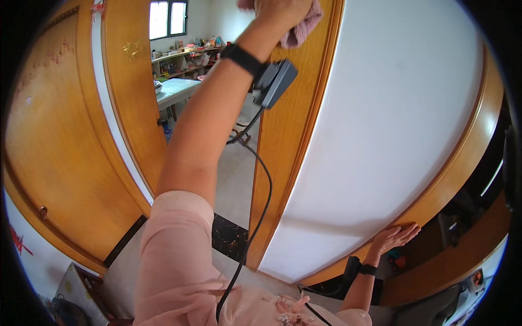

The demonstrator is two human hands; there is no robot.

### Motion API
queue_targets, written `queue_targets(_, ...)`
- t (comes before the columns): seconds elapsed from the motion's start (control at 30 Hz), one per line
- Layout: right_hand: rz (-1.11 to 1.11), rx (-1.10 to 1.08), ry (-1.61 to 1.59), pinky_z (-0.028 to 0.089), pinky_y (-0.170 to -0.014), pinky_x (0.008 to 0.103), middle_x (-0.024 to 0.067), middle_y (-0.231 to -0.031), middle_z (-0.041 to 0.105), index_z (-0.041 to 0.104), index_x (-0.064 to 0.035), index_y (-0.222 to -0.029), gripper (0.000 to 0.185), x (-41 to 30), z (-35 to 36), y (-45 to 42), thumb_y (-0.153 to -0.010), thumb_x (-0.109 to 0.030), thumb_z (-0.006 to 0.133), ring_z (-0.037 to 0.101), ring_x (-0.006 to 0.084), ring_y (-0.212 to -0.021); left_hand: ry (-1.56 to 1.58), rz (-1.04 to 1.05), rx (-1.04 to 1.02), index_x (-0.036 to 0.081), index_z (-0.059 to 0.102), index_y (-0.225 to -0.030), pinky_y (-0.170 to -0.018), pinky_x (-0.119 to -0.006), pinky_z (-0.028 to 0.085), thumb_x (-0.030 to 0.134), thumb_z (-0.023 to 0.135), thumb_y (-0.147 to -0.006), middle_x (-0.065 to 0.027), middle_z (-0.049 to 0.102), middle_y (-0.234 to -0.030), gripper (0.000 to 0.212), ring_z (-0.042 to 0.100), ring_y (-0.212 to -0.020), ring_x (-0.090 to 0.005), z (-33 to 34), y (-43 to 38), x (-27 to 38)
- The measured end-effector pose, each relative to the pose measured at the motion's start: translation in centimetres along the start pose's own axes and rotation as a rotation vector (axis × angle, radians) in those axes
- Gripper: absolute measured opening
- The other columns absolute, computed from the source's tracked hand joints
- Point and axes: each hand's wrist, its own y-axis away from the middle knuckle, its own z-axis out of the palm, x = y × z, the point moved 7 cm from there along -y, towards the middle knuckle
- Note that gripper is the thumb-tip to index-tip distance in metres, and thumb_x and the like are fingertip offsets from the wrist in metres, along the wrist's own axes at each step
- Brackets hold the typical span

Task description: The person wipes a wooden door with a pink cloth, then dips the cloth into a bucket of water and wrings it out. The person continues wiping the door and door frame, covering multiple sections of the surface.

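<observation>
My left hand (281,11) is raised at the top edge of the view, with its fingers partly cut off. It holds a crumpled pink cloth (302,30) against the upper part of a wooden door frame (291,110). Lower right, my right hand (394,238) holds nothing; its palm is at the edge of another wooden door frame (456,179), fingers extended. Between the two frames is a white wall (379,114). Each wrist wears a black strap with a dark device, the left device (276,83) and the right device (351,269), both with black cables.
A closed wooden door (57,134) stands on the left, beside an open wooden door (130,81). Through the doorway are a table (179,90) and cluttered shelves (187,61). A black cable (267,195) hangs across my front. Dark thresholds (229,238) cross the floor.
</observation>
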Motion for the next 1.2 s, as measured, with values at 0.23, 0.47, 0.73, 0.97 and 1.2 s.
queue_targets(0.23, 0.000, -0.017, -0.062, 0.015, -0.099, 0.0417, 0.0189, -0.134, 0.020, 0.028, -0.0022, -0.127, 0.051, -0.5, 0.1, 0.1, -0.087, -0.033, 0.026, 0.018, 0.0316, -0.124, -0.280, 0.602, 0.189, 0.000, 0.042, -0.111, -0.081, -0.041, 0.036, 0.025, 0.050, -0.075, -0.0197, 0.047, -0.106, 0.045, 0.044, -0.098, -0.0348, 0.3, 7.1, 4.7)
queue_targets(0.47, 0.021, 0.015, -0.106, 0.016, -0.099, 0.0417, 0.0172, -0.133, 0.022, 0.030, -0.0035, -0.126, 0.054, -0.2, 0.1, 0.0, -0.087, -0.040, 0.026, 0.020, 0.0308, -0.123, -0.125, 0.104, -0.330, 0.007, 0.049, -0.086, -0.059, -0.039, 0.033, 0.022, 0.051, -0.067, -0.0140, 0.046, -0.078, 0.024, 0.045, -0.069, -0.0293, 1.7, 28.7, 2.8)
queue_targets(0.73, 0.009, 0.020, -0.084, 0.018, -0.098, 0.0413, 0.0169, -0.133, 0.024, 0.032, -0.0023, -0.125, 0.055, -0.3, 0.4, 0.2, -0.087, -0.041, 0.026, 0.021, 0.0304, -0.122, 0.030, -0.080, -0.823, 0.010, 0.051, -0.077, -0.067, -0.043, 0.037, 0.021, 0.055, -0.068, -0.0088, 0.049, -0.078, 0.015, 0.048, -0.074, -0.0250, 1.5, 48.3, 0.3)
queue_targets(0.97, 0.025, -0.023, -0.059, 0.017, -0.098, 0.0417, 0.0179, -0.133, 0.022, 0.029, -0.0025, -0.126, 0.053, -0.9, 0.0, -0.2, -0.087, -0.038, 0.028, 0.021, 0.0307, -0.123, 0.165, 0.273, -0.677, 0.004, 0.055, -0.073, -0.063, -0.032, 0.043, 0.005, 0.046, -0.071, -0.0100, 0.055, -0.078, 0.009, 0.054, -0.074, -0.0241, -1.2, 33.0, 1.1)
queue_targets(1.2, 0.037, -0.040, -0.025, 0.016, -0.099, 0.0403, 0.0159, -0.134, 0.023, 0.029, -0.0034, -0.127, 0.048, -0.7, 0.0, 0.3, -0.087, -0.030, 0.029, 0.020, 0.0297, -0.123, 0.334, 0.071, -1.159, 0.004, 0.058, -0.085, -0.074, -0.029, 0.042, 0.011, 0.048, -0.073, -0.0096, 0.058, -0.090, 0.018, 0.053, -0.086, -0.0218, 1.5, 14.0, 0.0)
